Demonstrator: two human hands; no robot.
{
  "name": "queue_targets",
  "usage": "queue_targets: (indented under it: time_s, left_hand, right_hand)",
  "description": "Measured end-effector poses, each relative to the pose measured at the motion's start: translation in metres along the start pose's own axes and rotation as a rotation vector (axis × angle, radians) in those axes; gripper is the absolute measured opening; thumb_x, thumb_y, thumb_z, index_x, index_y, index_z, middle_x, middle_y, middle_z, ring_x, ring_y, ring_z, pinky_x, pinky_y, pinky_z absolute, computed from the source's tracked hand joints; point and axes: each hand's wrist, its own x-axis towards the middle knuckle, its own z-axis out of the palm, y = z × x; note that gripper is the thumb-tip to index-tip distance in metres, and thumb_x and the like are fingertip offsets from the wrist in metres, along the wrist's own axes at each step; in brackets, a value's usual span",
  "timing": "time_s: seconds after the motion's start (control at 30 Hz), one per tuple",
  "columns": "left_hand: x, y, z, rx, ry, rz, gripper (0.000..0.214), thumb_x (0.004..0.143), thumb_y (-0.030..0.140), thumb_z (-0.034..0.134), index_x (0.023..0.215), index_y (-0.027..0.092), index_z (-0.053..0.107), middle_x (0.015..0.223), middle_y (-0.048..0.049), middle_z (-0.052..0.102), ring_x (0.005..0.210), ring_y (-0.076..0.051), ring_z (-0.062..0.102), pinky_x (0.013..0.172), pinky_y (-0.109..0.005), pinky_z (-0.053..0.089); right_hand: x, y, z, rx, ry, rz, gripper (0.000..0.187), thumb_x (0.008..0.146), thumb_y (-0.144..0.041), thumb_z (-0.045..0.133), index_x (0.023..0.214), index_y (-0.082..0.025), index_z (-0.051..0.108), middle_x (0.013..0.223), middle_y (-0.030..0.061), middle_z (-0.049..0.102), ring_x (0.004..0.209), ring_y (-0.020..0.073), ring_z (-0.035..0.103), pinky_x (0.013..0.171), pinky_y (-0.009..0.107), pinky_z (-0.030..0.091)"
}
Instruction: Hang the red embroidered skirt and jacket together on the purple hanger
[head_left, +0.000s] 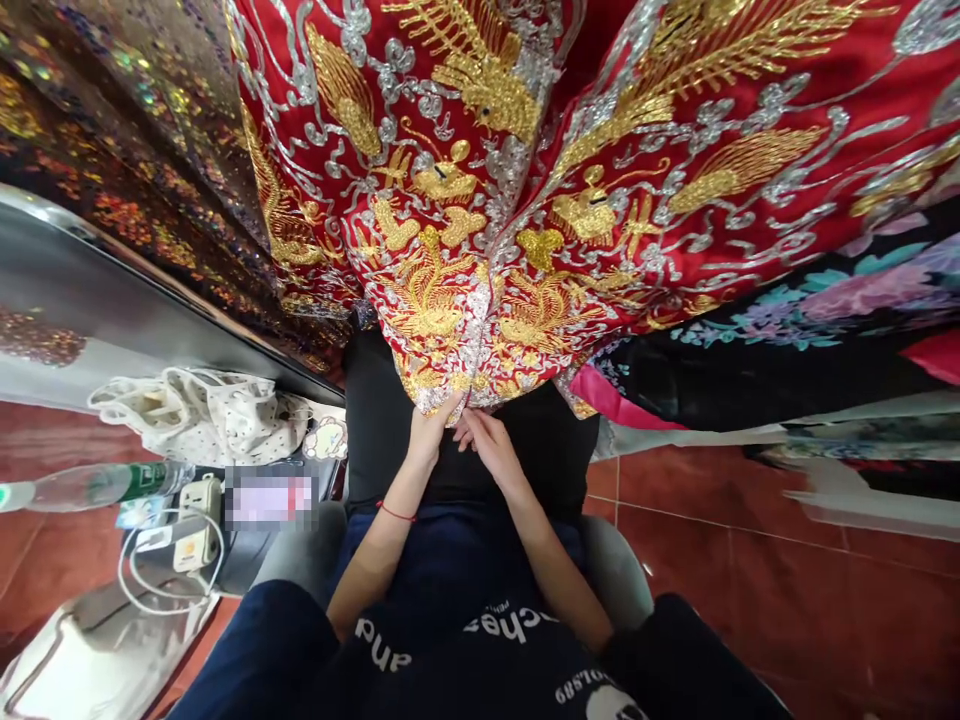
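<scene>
A red jacket with dense gold and silver embroidery hangs in front of me, its front opening running down the middle and its lower edge over my dark lap. My left hand grips the bottom hem beside the opening, thumb on top of the cloth. Close by on the right, my right hand has its fingers curled and pinched together at the hem's edge. Whatever sits between those fingertips is too small to make out. Both hands are near each other, just below the cloth.
Sequined brown cloth hangs at the left, and a black floral garment at the right. Beside my left leg are a white spotted bag, a plastic bottle, a power strip and a looped white cable.
</scene>
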Motion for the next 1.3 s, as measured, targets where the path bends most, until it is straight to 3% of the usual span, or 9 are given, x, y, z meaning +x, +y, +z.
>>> queue_targets:
  time_s: [0.07,0.27,0.5,0.77,0.9,1.0,1.1,1.2,1.3]
  left_hand:
    - [0.003,-0.001,-0.002,0.004,-0.027,-0.007,0.054,0.061,0.034,0.092,0.107,0.012,0.075,0.113,-0.0112,0.075,0.102,-0.022,0.071,0.097,-0.034,0.052]
    - [0.008,-0.007,-0.008,0.056,-0.123,-0.059,0.047,0.061,0.031,0.092,0.1,0.012,0.076,0.101,-0.0091,0.077,0.089,-0.019,0.071,0.089,-0.031,0.053]
    - [0.011,-0.008,-0.011,0.108,-0.15,-0.069,0.053,0.056,0.03,0.094,0.101,0.011,0.076,0.105,-0.0112,0.077,0.094,-0.022,0.072,0.098,-0.037,0.051]
    - [0.012,-0.013,-0.014,0.245,-0.107,0.07,0.051,0.065,0.038,0.087,0.106,0.011,0.074,0.11,-0.0116,0.076,0.102,-0.024,0.072,0.101,-0.039,0.052]
    - [0.015,-0.027,-0.015,0.292,-0.042,0.139,0.053,0.064,0.04,0.087,0.106,0.011,0.073,0.111,-0.0118,0.076,0.106,-0.025,0.071,0.102,-0.039,0.051]
    - [0.019,-0.033,-0.016,0.303,-0.035,0.127,0.057,0.061,0.043,0.089,0.106,0.012,0.072,0.11,-0.011,0.076,0.107,-0.026,0.07,0.101,-0.038,0.053]
    - [0.02,-0.023,-0.021,0.358,-0.118,-0.003,0.06,0.065,0.054,0.084,0.104,0.011,0.071,0.105,-0.0125,0.077,0.099,-0.025,0.073,0.09,-0.036,0.058]
    - [0.016,0.003,-0.027,0.638,-0.262,-0.261,0.058,0.075,0.066,0.071,0.092,0.01,0.071,0.087,-0.0139,0.077,0.085,-0.024,0.074,0.072,-0.033,0.059]
    - [0.009,0.038,-0.017,0.983,-0.428,-0.084,0.051,0.086,0.062,0.057,0.078,0.014,0.069,0.075,-0.0087,0.073,0.074,-0.02,0.07,0.068,-0.028,0.054]
  right_hand:
    - [0.0,-0.002,-0.005,-0.042,0.085,-0.147,0.054,0.078,-0.07,0.062,0.079,-0.016,0.065,0.072,0.0017,0.068,0.056,0.0099,0.061,0.057,0.022,0.041]
    - [-0.005,-0.01,-0.007,-0.063,0.15,-0.192,0.041,0.085,-0.058,0.06,0.076,-0.018,0.062,0.071,0.0,0.064,0.06,0.0109,0.06,0.063,0.023,0.044]
    - [-0.013,-0.026,-0.003,-0.379,0.356,-0.378,0.034,0.087,-0.041,0.058,0.062,-0.019,0.053,0.066,-0.0016,0.05,0.06,0.0091,0.041,0.064,0.025,0.032]
    - [0.016,-0.04,-0.008,0.121,0.02,0.057,0.032,0.064,-0.048,0.061,0.055,-0.02,0.05,0.045,-0.0094,0.027,0.04,0.0037,0.021,0.042,0.021,0.015]
    - [0.021,-0.083,-0.003,0.228,0.069,-0.02,0.032,0.064,-0.049,0.061,0.059,-0.019,0.05,0.045,-0.0096,0.032,0.038,0.0018,0.021,0.039,0.02,0.013]
    - [0.015,-0.133,0.001,0.277,0.085,-0.308,0.031,0.075,-0.047,0.063,0.066,-0.019,0.054,0.047,-0.0089,0.037,0.038,0.0019,0.024,0.038,0.019,0.015]
    - [0.009,-0.166,0.001,0.181,-0.015,-0.478,0.032,0.084,-0.047,0.061,0.07,-0.019,0.057,0.05,-0.0076,0.044,0.038,0.0022,0.032,0.038,0.018,0.022]
    - [0.009,-0.168,-0.003,0.1,-0.033,-0.511,0.034,0.087,-0.049,0.06,0.073,-0.018,0.059,0.052,-0.0067,0.047,0.041,0.0026,0.038,0.041,0.018,0.027]
    - [0.011,-0.156,-0.005,0.076,-0.016,-0.523,0.036,0.086,-0.051,0.063,0.076,-0.017,0.063,0.057,-0.0059,0.049,0.044,0.0027,0.041,0.044,0.018,0.031]
